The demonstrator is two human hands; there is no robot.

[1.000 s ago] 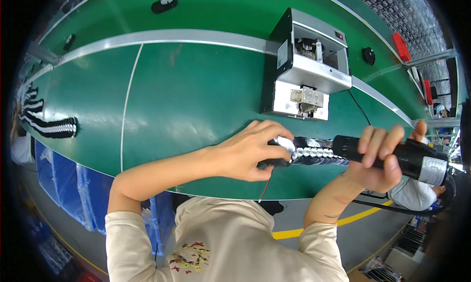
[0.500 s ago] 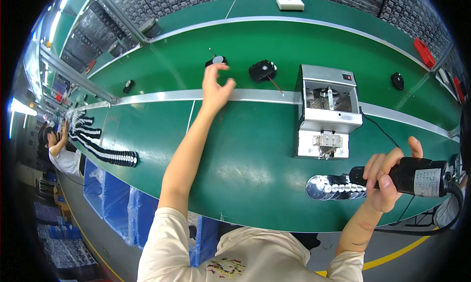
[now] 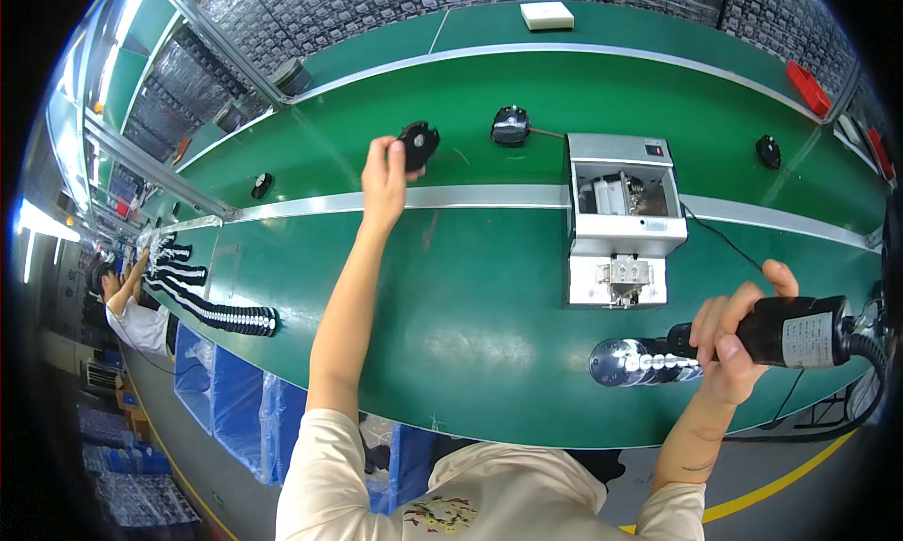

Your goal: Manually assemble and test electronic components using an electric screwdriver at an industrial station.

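1. Left hand: my thumb and fingers pinch a black part by its near edge. The part is a flat, rounded body, dark and matte, with an uneven outline and a small pale spot near its middle. I hold it raised in front of the green surface beyond the metal rail.

2. Right hand: my fingers are wrapped around a black handheld tool. Its body is a smooth cylinder with a narrower front end and a pale label on the thicker rear. A ribbed black hose curves away from the rear.

3. Below the tool's front end, a row of units lies on the green benchtop. The units overlap closely; the leftmost shows a glossy, rounded dark face, and bright round spots run along the row.

4. Beyond the row stands a boxy machine of brushed-looking metal, with a recessed window and a small metal block at its front.

5. Left of the machine, beyond the rail, sits a second black part, compact and rounded, with a thin reddish lead reaching toward the machine.
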